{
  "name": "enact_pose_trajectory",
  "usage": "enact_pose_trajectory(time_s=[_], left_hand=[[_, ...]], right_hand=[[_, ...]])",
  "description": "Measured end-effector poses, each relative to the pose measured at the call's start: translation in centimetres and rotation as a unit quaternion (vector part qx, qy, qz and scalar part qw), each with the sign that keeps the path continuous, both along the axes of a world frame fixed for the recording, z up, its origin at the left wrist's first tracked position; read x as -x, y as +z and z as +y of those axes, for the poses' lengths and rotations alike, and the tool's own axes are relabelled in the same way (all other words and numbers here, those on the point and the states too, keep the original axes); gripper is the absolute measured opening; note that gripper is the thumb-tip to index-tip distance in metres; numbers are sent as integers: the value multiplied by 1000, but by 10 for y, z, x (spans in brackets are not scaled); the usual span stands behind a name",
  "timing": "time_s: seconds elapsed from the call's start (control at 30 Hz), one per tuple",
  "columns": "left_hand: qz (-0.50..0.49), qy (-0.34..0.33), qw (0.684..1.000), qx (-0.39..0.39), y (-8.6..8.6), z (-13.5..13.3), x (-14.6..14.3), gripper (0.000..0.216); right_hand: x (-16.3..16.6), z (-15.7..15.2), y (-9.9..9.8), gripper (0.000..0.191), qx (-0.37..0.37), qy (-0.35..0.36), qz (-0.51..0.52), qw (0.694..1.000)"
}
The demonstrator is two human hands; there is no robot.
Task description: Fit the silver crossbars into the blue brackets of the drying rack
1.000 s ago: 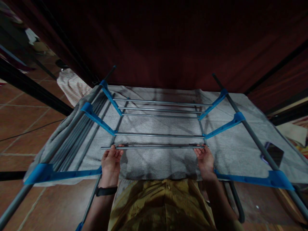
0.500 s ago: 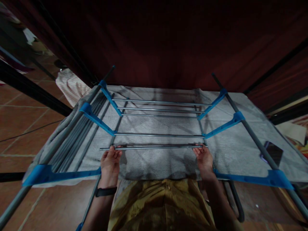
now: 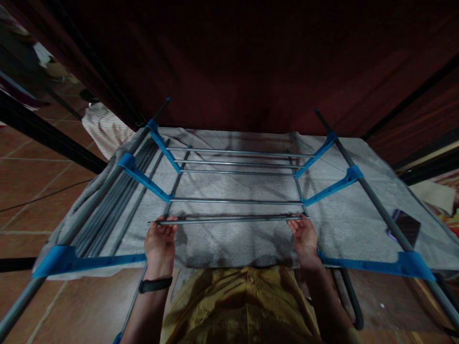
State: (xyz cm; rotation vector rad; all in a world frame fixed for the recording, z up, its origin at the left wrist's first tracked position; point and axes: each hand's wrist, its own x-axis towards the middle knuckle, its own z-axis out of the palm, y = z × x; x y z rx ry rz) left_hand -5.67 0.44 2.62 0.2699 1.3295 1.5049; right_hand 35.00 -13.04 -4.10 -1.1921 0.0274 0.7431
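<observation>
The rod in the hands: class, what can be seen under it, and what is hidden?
Under the rod, a grey cloth shows. The left hand and right hand hold the rod near its ends and cover patches of cloth; what lies beneath the cloth is hidden.

The one camera sits on the wearer's head, facing forward and steeply down, with the lap (image 3: pixel 244 306) at the bottom centre and the left hand (image 3: pixel 160 239) and right hand (image 3: pixel 304 234) close ahead of it. It looks from near and above along the middle of the rack (image 3: pixel 236 201), whose poles (image 3: pixel 23 301) leave by the lower corners, and reaches the floor (image 3: pixel 39 174) at left and the red surface (image 3: pixel 251 67) beyond.
</observation>
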Motion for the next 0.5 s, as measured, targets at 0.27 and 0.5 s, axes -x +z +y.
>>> enact_pose_trajectory(time_s=[0.27,0.5], left_hand=[[45,15,998,-46,-7,0,12,18],[48,3,998,-51,-4,0,11,15]], right_hand=[[3,-1,2,47,7,-20,-33,999],[4,-4,4,51,6,-10,-47,999]])
